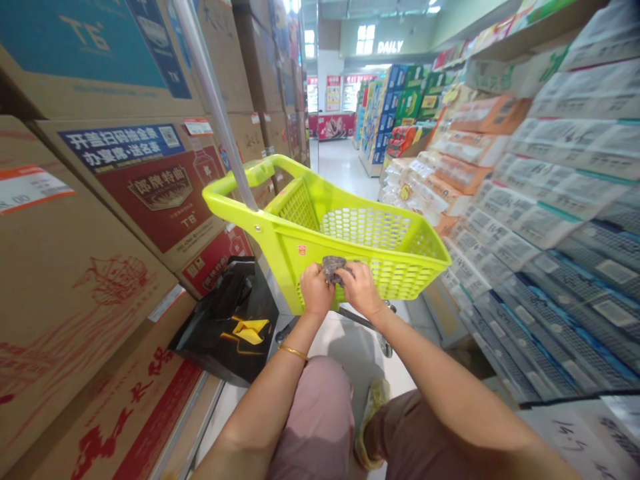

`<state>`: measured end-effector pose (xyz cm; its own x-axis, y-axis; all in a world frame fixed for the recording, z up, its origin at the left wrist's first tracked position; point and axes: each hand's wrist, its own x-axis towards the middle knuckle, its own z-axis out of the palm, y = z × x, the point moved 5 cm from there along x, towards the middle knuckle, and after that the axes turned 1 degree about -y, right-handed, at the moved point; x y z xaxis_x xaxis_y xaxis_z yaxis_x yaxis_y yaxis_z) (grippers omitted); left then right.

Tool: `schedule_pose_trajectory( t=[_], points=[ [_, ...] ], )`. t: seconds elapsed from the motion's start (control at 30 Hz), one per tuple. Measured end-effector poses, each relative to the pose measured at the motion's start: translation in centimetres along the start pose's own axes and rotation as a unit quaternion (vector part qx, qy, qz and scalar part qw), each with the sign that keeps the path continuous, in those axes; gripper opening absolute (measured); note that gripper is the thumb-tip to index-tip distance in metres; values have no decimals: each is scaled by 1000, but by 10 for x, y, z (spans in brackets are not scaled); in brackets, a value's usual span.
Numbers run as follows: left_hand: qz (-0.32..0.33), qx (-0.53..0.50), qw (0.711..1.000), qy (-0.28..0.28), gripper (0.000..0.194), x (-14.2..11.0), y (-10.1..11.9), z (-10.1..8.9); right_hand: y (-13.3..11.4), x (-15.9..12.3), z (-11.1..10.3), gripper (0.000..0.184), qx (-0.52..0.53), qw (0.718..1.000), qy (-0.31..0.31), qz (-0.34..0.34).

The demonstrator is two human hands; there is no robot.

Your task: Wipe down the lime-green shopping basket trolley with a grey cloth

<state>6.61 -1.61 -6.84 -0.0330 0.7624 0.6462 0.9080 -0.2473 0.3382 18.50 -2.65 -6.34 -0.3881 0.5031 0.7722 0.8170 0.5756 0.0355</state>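
A crumpled grey cloth (332,268) is pinched between my two hands, close to the side of a lime-green shopping cart (345,243). My left hand (317,288) grips the cloth from the left, its fingers curled. From the right, my right hand (361,287) holds the same cloth with closed fingers. Whether the cloth touches the cart wall, I cannot tell. The cart's basket has a perforated wall and a small red sticker (302,250) left of my hands. A metal pole (215,100) rises by its handle.
Stacked cardboard boxes (150,187) line the left side. On the floor before them stands a black bag (225,327) with a yellow print. Packs of paper goods (560,193) fill the right side. The tiled aisle (340,163) runs on beyond the cart, with green and blue cartons (400,100) beside it.
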Motion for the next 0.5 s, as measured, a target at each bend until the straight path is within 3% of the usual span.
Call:
schedule_pose_trajectory(
  t=[0.13,0.27,0.37,0.5],
  points=[
    [19,-33,999,18,11,-3,2,-14,-3,18,-18,30,25,998,54,10],
    [30,-41,991,127,20,3,4,-46,-14,45,-34,26,11,993,113,13],
    [28,-31,984,173,26,22,9,-68,-21,63,-36,25,-2,995,99,26],
    [63,-13,986,156,33,56,21,-79,-18,81,-34,31,9,996,74,52]
  ],
)
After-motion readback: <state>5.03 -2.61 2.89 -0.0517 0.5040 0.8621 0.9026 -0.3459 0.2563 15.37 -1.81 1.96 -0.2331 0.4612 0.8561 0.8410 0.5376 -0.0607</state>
